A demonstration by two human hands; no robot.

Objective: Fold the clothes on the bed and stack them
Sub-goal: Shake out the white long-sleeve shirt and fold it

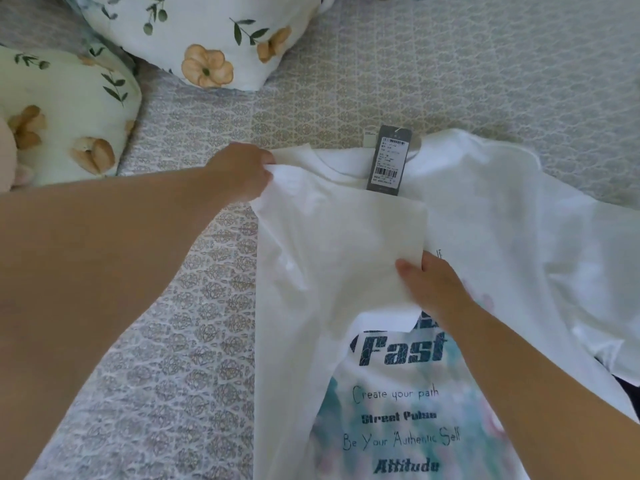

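Partly hidden print (401,403) under folded sleeve (343,251)

Matt white cotton-like printed T-shirt (346,244) with glossy grey card hang-tag (388,161), under my fingers, upon textured grey patterned woven bedspread (194,341).

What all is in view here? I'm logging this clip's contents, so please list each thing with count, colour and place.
T-shirt: one, white with teal and dark lettering, spread on the bed at centre and right, its left side folded over the front.
Hang tag: one, dark grey with a barcode label, at the collar.
Pillows: two, white with orange flowers and green leaves, top left.
Bedspread: one, grey patterned, under everything.
Dark item: one, at the right edge, too hidden to identify.
Left hand: grips the shirt's shoulder edge.
Right hand: pinches the folded sleeve's edge.
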